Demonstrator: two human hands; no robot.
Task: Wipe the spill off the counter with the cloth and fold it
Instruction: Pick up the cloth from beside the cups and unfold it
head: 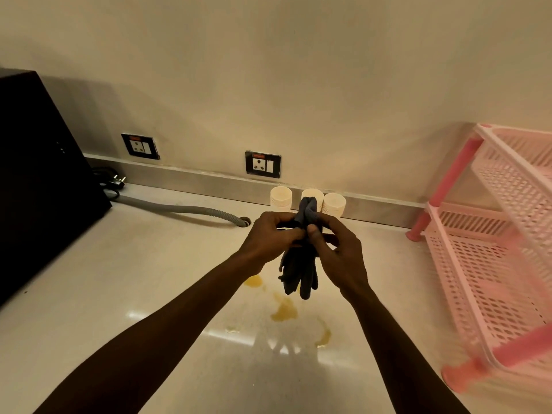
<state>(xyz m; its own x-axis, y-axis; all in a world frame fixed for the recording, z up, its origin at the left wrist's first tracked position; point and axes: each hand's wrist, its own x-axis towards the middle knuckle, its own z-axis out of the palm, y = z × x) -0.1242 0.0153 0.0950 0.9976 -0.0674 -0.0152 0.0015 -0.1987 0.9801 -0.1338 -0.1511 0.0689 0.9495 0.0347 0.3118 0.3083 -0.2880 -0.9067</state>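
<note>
1. Black appliance (38, 174) stands on the pale worktop (119, 279) at 9 o'clock; a grey hose (179, 212) runs from it into a hole.
2. The left hand (270, 239) is closed on the dark grey cloth (300, 264), pinching it near the top.
3. The cloth is bunched and hangs above the worktop, held between both hands.
4. The yellow spill (283, 310) lies on the worktop under the cloth, toward 6 o'clock.
5. The right hand (339, 253) also grips the cloth with thumb and fingers.
6. A pink rack (490, 249) stands at 3 o'clock.
</note>
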